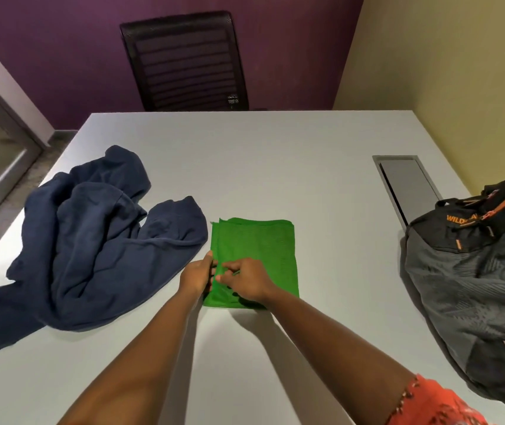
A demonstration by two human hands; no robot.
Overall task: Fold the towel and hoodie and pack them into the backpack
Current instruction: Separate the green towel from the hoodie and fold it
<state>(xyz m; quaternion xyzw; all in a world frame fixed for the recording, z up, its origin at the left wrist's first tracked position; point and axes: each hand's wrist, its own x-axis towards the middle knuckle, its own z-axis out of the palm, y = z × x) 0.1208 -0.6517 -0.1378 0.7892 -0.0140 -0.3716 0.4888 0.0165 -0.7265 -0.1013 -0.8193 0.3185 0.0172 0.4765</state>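
Already folded to a small rectangle, the green towel (257, 256) lies near the bench (275, 142) front edge so both hands can reach: left hand (197, 276) pinches its left edge, right hand (246, 279) pinches the layers beside it, apparently squaring them. Hoodie (88, 234) waits crumpled toward the left edge; backpack (472, 271) sits at the right edge.

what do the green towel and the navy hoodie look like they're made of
Folded green towel: seemingly thin woven cloth, matte, with a fine grid texture and crisp flat layers. Crumpled navy blue hoodie: probably thick cotton-like fleece knit, matte, falling in soft heavy folds.
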